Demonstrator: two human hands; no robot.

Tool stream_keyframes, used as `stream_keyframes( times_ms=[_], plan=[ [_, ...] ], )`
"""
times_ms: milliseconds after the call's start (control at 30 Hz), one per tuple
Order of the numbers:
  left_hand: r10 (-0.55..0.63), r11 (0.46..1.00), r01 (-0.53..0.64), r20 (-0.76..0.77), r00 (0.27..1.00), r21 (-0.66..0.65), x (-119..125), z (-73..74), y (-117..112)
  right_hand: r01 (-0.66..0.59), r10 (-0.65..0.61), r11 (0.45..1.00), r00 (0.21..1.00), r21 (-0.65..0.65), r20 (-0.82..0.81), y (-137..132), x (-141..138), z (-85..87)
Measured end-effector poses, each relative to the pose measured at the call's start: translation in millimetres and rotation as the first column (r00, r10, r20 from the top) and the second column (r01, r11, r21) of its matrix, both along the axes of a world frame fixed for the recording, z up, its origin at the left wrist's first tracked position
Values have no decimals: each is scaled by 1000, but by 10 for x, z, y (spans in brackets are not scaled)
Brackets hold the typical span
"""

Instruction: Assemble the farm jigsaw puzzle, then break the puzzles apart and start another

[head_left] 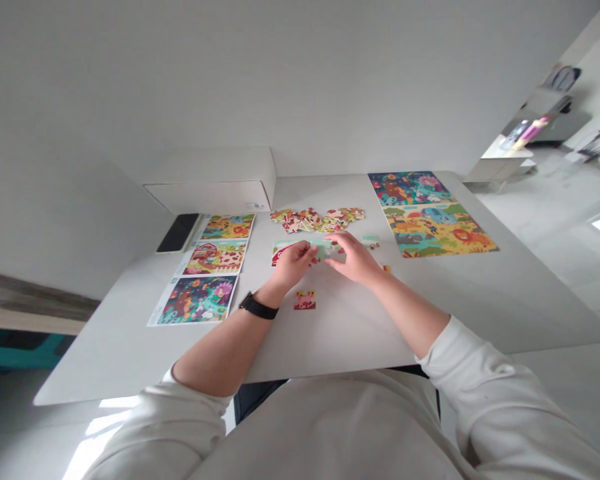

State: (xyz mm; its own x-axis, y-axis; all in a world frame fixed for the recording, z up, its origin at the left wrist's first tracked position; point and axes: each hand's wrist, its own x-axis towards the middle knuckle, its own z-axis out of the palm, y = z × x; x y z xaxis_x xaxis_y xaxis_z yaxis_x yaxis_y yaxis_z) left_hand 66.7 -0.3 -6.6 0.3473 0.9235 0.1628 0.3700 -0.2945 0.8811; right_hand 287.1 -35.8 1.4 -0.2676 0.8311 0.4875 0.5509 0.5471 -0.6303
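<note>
My left hand (295, 262), a dark watch on its wrist, is closed with thumb and fingertips together at the joined puzzle strip; whatever lies in the pinch is too small to make out. Part of the strip (280, 255), red barn and pale green, shows left of this hand. My right hand (354, 259) hovers around the strip's right part, thumb and forefinger apart, hiding some of it. Nearer me lies a joined pink-pig section (305, 300). Beyond both hands is a heap of loose puzzle pieces (307, 220). A pale green piece (370, 238) rests right of the strip.
Three picture sheets (215, 257) lie at the left, with a black phone (179, 233) beside them. A white box (210, 193) stands against the wall. Two finished animal puzzles or pictures (437, 230) cover the right back of the white table (430, 287).
</note>
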Motion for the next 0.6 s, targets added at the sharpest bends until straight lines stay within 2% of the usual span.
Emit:
stream_keyframes(
  times_ms=[67, 167, 333, 400, 467, 600],
  plan=[
    [-12, 999, 14, 50, 999, -30, 7, 10, -3, -33, 24, 994, 995, 101, 92, -21, -4, 30],
    [-38, 998, 45, 119, 992, -54, 21, 10, -1, -36, 2, 984, 982, 177, 190, -37, 2, 73],
    [-43, 992, 68, 212, 976, -110, 22, -14, 0, 15, -53, 984, 976, 176, 211, -31, 106, 211],
    [-51, 996, 62, 156, 986, -69, -2, -14, -11, 80, -105, 987, 979, 141, 175, -8, 219, 281],
    [-54, 998, 53, 35, 998, 17, -37, -7, -23, 152, -167, 982, 976, 110, 141, 37, 373, 327],
    [-30, 984, 58, -167, 986, 170, -89, 19, -36, 224, -233, 972, 962, 73, 145, 179, 689, 266]
  ],
)
